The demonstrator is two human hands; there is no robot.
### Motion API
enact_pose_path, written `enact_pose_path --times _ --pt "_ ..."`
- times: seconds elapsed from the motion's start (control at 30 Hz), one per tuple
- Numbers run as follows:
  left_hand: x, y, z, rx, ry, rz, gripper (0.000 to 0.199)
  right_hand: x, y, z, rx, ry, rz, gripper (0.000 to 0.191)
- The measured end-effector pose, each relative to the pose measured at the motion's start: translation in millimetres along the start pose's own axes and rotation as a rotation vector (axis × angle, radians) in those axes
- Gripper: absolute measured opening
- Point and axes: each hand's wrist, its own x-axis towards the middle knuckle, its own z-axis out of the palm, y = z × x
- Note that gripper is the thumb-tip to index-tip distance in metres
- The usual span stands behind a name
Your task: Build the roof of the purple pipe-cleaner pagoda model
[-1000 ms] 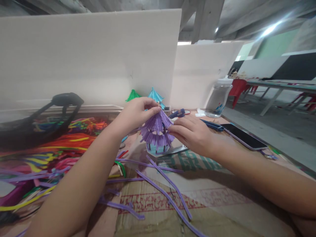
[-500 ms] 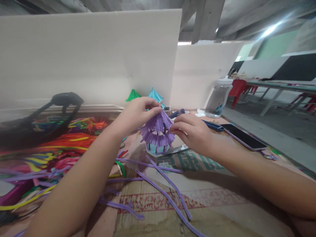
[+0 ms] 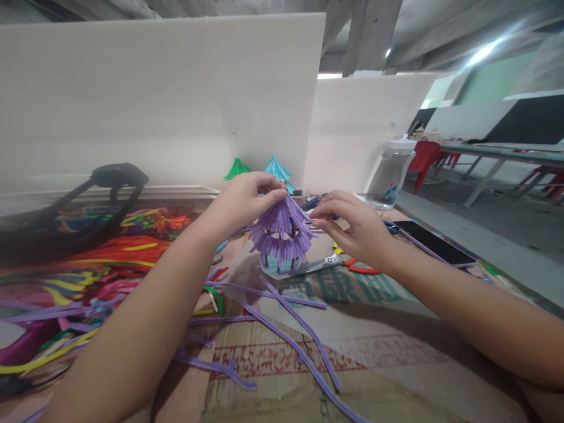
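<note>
A small two-tiered pavilion [image 3: 282, 244] of purple fuzzy strips stands upright on a light blue base at the middle of the table. My left hand [image 3: 253, 202] is closed around the peak of its upper roof. Just right of that roof is my right hand [image 3: 348, 223], its fingertips pinched at the end of a purple strip on the roof edge. Scissors [image 3: 326, 264] with orange handles lie beside the base, partly under my right hand. Loose purple strips [image 3: 304, 352] lie in front of the pavilion.
Colourful strips [image 3: 118, 252] are heaped at the left, near a blurred black object [image 3: 118, 176]. Green [image 3: 237, 168] and blue [image 3: 277, 167] roofs stand behind. At the right are a clear bottle [image 3: 390, 176] and a phone [image 3: 434, 244]. White boards [image 3: 158, 106] rise at the back.
My right hand has moved slightly right, away from the roof, and more of the scissors and their orange handles shows. My left hand has stayed on the roof peak.
</note>
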Motion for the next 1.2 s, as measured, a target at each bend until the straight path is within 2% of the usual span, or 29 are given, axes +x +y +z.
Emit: enact_pose_path --times 0.13,0.23,0.57,1.0,1.2 --pt "-0.8 1.9 -0.2 0.005 0.004 -0.006 0.032 -3.0 2.9 1.3 -0.124 -0.030 -0.154 0.012" --pt "-1.0 2.4 -0.8 0.012 0.001 0.001 0.031 -5.9 2.9 5.5 -0.209 -0.067 -0.203 0.013" --pt "-2.5 6.7 -1.6 0.018 0.001 0.006 0.030 -8.2 1.3 10.1 -0.274 -0.072 -0.189 0.015" --pt "-2.8 8.1 -0.9 0.025 0.014 0.018 0.029 -9.3 -4.3 12.0 -0.266 0.015 -0.200 0.012" --pt "-3.0 7.6 0.8 0.022 0.024 0.029 0.030 -5.9 -5.5 11.1 -0.238 0.019 -0.158 0.019"
